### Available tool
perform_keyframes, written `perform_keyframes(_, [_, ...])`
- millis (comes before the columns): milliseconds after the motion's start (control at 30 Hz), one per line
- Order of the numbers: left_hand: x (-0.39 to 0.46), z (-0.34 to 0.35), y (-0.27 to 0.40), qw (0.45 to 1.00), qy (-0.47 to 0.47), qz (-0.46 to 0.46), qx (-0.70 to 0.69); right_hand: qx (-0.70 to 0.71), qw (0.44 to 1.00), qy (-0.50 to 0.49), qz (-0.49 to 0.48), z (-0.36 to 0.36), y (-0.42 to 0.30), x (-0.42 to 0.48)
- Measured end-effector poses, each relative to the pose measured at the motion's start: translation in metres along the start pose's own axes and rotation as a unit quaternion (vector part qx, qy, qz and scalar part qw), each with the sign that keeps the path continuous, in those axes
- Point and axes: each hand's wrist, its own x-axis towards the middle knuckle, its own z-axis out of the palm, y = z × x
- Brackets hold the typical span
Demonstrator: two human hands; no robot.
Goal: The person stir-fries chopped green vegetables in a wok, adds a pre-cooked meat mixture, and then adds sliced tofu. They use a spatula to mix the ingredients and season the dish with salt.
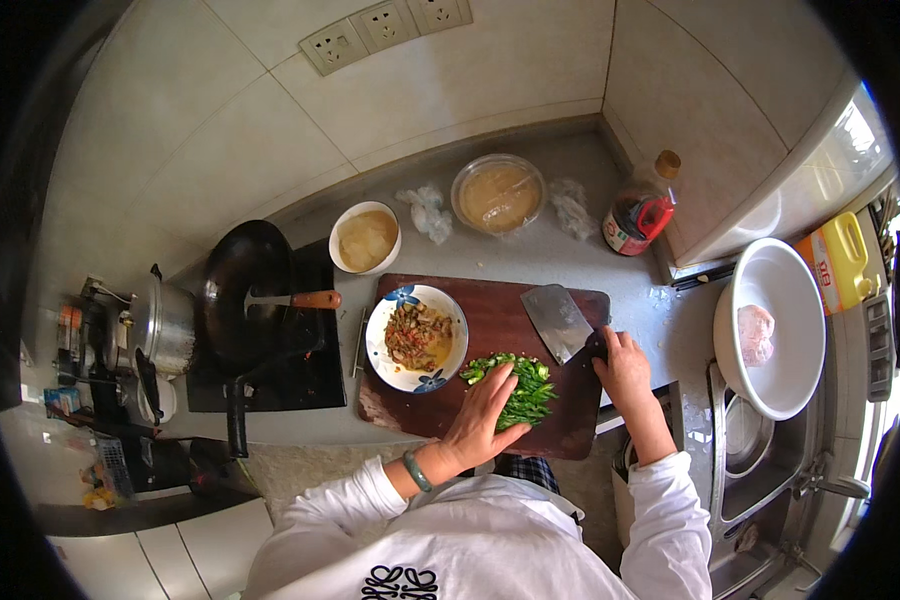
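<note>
A dark red wooden cutting board (487, 319) lies before me on the counter. My left hand (478, 416) rests against a heap of chopped green vegetable (526, 394) on it, thumb apart from the fingers. At the board's right edge my right hand (626, 367) has its fingers around the black handle of a cleaver (559, 321). The cleaver's broad blade appears flat over the board, pointing to the upper left. On the board's left side stands a white bowl with blue flowers (450, 322). It holds a chopped brown and red mixture (418, 337) with yellowish liquid.
Behind the board are a bowl of pale food (365, 238), a plastic-covered bowl (498, 193), crumpled plastic bags (427, 214) and a dark sauce bottle (641, 206). A wok (247, 300) is on the left stove. At right, a white basin (787, 330) overhangs the sink (757, 499).
</note>
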Motion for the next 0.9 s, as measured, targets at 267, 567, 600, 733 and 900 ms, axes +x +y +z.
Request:
perform_keyframes(267, [-0.051,0.055,-0.048,0.980,-0.009,-0.093,0.175,0.136,0.990,-0.015,0.029,0.000,0.024,-0.036])
perform_keyframes(567, [-0.022,0.073,-0.048,0.981,0.024,-0.085,0.171,0.179,0.980,0.010,0.081,0.035,-0.021,-0.121])
perform_keyframes(600, [-0.017,0.074,-0.045,0.982,0.024,-0.096,0.160,0.167,0.983,0.006,0.072,0.032,-0.033,-0.121])
perform_keyframes(733, [0.002,0.077,-0.042,0.988,0.036,-0.088,0.123,0.152,0.985,-0.021,0.073,0.035,-0.065,-0.118])
perform_keyframes(900, [0.014,0.081,-0.037,0.984,0.096,-0.091,0.118,0.241,0.964,-0.036,0.106,0.042,-0.077,-0.116])
